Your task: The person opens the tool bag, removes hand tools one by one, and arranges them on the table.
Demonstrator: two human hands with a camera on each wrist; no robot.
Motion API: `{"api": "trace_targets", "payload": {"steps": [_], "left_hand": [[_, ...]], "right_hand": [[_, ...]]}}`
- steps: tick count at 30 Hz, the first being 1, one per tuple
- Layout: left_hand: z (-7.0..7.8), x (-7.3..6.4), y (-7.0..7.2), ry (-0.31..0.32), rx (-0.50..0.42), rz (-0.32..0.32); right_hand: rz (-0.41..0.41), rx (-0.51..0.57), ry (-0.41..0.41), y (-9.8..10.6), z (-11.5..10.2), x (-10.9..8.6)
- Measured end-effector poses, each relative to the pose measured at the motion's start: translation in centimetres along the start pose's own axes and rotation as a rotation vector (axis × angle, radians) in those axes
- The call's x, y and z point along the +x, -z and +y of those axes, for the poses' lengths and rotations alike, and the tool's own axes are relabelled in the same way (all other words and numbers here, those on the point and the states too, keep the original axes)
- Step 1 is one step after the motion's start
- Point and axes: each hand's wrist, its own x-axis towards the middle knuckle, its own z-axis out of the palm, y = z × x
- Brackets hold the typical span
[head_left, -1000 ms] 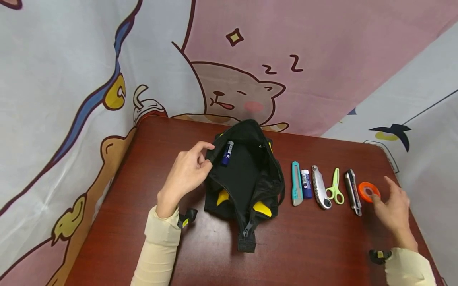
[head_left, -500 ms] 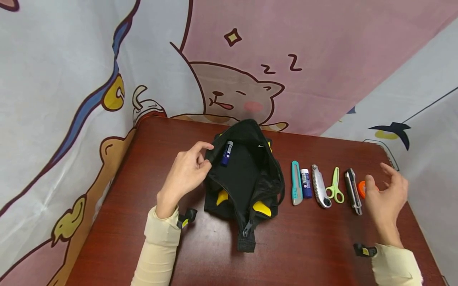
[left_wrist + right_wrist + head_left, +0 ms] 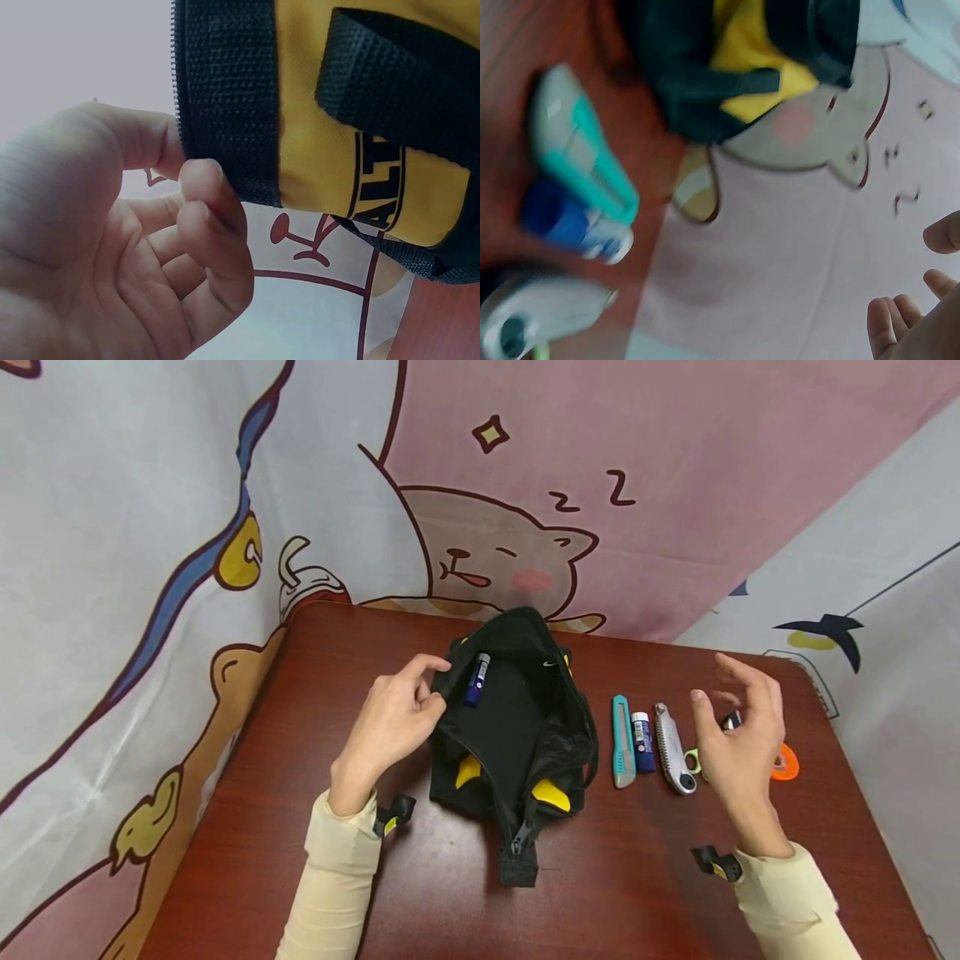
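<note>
A black and yellow zip bag [image 3: 517,718] stands unzipped on the table, with a blue glue stick [image 3: 477,680] inside. My left hand [image 3: 393,722] pinches the bag's zippered edge [image 3: 229,97] between thumb and fingers. Raised above the row of tools, my right hand [image 3: 746,743] holds nothing, its thumb and fingers spread apart. Under it, green scissors [image 3: 692,761] and a black-and-silver utility knife [image 3: 732,721] are mostly hidden. Left of that hand lie a silver cutter [image 3: 673,747], a second glue stick [image 3: 642,743] with a white cap and a teal box cutter [image 3: 622,743].
An orange tape roll [image 3: 785,763] lies at the right end of the row, partly behind the right hand. The brown table [image 3: 615,877] meets a cartoon-printed cloth [image 3: 637,568] at its back edge. Yellow fabric with black straps [image 3: 315,142] shows on the bag's outer side.
My right hand has lifted away from the orange tape roll and moved left over the scissors and utility knife. The left hand and the bag stay in place.
</note>
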Motion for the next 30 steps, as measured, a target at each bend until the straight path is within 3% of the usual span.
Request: {"api": "trace_targets", "payload": {"steps": [6,13,24,30], "left_hand": [[0.0,0.0,0.1,0.002,-0.005,0.0],[0.0,0.0,0.0,0.0,-0.002,-0.004],[0.2,0.1,-0.1,-0.008,-0.009,-0.007],[0.2,0.0,-0.1,-0.014,-0.011,0.003]], "right_hand": [[-0.032,0.15,0.093,-2.4,-3.5,0.3],[-0.125,0.278,0.166,-5.2,-6.9,0.5],[-0.196,0.403,0.178,-7.8,-9.4,0.3],[-0.312,0.383,0.189,-10.3,-10.0,0.1]]}}
